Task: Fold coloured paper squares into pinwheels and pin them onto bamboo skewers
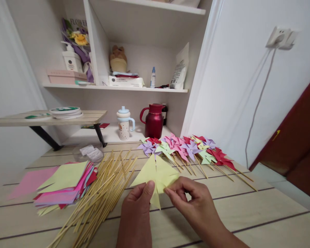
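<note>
Yellow paper [157,174] is pinched above the table [260,213] by both hands: left hand [138,206] closed on its lower edge, right hand [193,199] gripping a folded corner. Folding seems underway; a stick [103,193] would be needed next, as finished pinwheels [186,148] suggest.

2 bare hands [136,210], left and right [193,199], forearms uncovered, no sleeves, rings or watch

My one camera sits on my head, looking forward and down across the table [248,213] toward the shelves [134,89] at the wall. It is close over my hands; no second view shares anything.
</note>
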The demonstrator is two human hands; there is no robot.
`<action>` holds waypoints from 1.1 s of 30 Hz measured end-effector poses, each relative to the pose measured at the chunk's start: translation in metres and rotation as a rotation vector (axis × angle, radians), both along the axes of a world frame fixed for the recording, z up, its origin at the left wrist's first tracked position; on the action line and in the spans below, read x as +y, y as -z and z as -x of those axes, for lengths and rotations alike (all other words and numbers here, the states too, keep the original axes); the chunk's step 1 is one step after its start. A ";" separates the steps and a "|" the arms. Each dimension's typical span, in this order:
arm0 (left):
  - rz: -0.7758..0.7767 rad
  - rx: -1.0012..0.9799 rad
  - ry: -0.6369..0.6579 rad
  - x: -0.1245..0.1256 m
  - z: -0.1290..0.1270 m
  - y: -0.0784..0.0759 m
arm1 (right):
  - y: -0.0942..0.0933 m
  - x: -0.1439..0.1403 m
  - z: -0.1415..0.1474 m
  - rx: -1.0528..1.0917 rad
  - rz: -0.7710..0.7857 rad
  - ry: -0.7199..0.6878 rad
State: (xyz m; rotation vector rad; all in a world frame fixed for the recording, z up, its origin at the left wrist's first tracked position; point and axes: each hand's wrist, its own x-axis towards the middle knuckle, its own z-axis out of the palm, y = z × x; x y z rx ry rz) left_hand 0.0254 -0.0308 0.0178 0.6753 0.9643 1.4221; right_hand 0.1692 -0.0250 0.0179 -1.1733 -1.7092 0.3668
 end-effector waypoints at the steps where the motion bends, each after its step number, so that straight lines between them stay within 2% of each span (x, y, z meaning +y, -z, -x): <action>1: -0.001 0.022 -0.008 0.000 0.000 -0.001 | 0.000 0.000 0.000 -0.003 0.003 -0.001; 9: 0.046 0.032 -0.016 -0.001 0.001 -0.012 | 0.000 0.002 0.003 -0.003 0.040 -0.023; 14: -0.012 0.089 0.019 -0.002 0.005 -0.016 | -0.002 0.001 0.000 0.015 0.002 -0.043; 19: -0.033 0.111 0.044 0.003 0.011 -0.015 | -0.012 0.006 -0.015 0.151 -0.058 0.047; 21: -0.046 0.146 0.020 0.004 0.012 -0.016 | -0.014 0.010 -0.023 0.238 -0.013 0.027; 24: -0.103 0.258 -0.023 0.006 0.013 -0.017 | -0.017 0.012 -0.029 0.357 0.133 -0.103; 27: -0.110 0.351 -0.013 0.007 0.011 -0.018 | -0.021 0.009 -0.029 0.395 0.241 -0.204; 30: -0.097 0.381 -0.018 0.006 0.009 -0.020 | -0.026 0.001 -0.025 0.385 0.219 -0.217; 33: -0.077 0.379 -0.009 0.003 0.008 -0.021 | -0.030 -0.007 -0.018 0.318 0.241 -0.171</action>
